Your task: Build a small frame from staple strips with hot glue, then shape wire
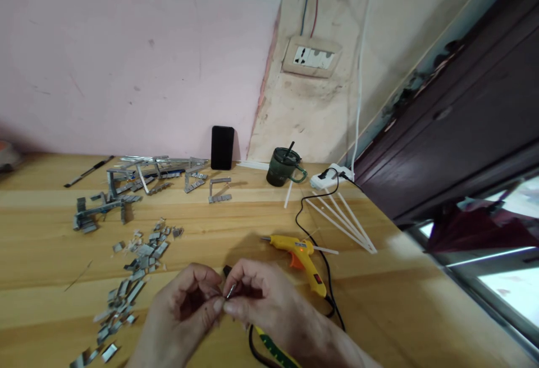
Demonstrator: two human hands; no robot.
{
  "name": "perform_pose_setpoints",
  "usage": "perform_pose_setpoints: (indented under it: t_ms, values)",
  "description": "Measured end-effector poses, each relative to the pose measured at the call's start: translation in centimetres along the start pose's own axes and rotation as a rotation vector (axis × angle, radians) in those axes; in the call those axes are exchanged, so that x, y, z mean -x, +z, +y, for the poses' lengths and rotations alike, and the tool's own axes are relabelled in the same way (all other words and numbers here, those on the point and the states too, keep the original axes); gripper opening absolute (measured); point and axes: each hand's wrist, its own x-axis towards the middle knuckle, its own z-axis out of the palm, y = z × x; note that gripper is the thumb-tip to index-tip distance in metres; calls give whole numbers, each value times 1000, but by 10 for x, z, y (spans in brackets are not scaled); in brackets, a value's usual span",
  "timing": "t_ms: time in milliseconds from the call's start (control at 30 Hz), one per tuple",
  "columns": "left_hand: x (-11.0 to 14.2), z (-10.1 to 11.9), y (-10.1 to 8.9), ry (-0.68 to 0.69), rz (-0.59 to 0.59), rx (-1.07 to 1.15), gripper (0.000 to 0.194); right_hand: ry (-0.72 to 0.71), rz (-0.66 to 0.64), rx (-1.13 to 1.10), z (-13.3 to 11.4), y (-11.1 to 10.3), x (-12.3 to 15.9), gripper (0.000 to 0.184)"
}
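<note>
Near the table's front, my left hand [181, 312] and my right hand [265, 300] meet, fingertips pinched around a small shiny metal piece [230, 291]. Most of that piece is hidden by the fingers. Below my right hand lies a tool with a green and yellow handle [275, 351], partly covered. A dark tip [227, 270] shows just behind the fingertips; what it belongs to is unclear. To the right of my right hand rests a yellow hot glue gun [301, 253] with a glue stick in its back and a small orange light. Bent metal scraps [145, 253] lie left of my hands.
Assembled metal strip frames [112, 205] lie at the back left, beside a pen [89, 171]. A black phone [222, 148] leans on the wall. Further right are a green mug [283, 167], a white power strip [332, 177] and loose glue sticks [341, 219]. The glue gun's black cable [300, 213] crosses the table.
</note>
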Motion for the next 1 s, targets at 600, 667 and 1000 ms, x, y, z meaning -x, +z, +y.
perform_pose_setpoints:
  t_ms: [600, 667, 1000]
  values:
    - [-2, 0, 4, -193, -59, 431, 18, -79, 59, -5, -9, -6, 0, 5]
    - [0, 0, 5, -217, -38, 420, 16, -97, 75, 21, -9, -7, 0, 4]
    - [4, -1, 7, -102, -49, 338, 10, -64, 71, -56, -8, -6, -2, 11]
